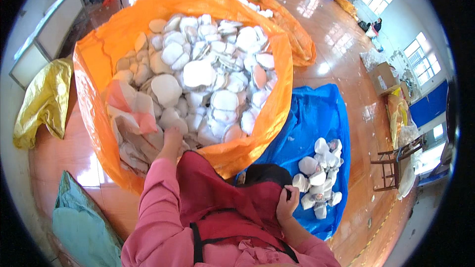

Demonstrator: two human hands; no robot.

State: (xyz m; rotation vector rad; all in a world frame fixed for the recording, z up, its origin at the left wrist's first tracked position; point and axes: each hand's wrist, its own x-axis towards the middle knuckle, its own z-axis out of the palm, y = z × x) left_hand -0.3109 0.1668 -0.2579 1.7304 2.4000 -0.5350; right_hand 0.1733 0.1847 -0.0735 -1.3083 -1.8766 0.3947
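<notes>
A large orange woven sack (282, 89) gapes in front of me, heaped with rounded white pads (199, 73); a few look pinkish. Over its near left rim my left hand (172, 141) reaches in and touches the pads beside a whitish, pink-patched sheet (131, 104). The fingers of this hand are partly lost among the pads. My right hand (287, 201) rests by my right knee, its fingers curled closed; whatever may be inside them is hidden. Just right of it, small stacked bundles of white pads (319, 173) lie on a blue woven sheet (316, 106).
Behind the orange sack stands another orange sack (297, 44) with white pieces. A yellow sack (44, 101) and a green sack (81, 222) lie on the left. At the right are a wooden chair (393, 165) and a cardboard box (383, 79). Other people are farther back.
</notes>
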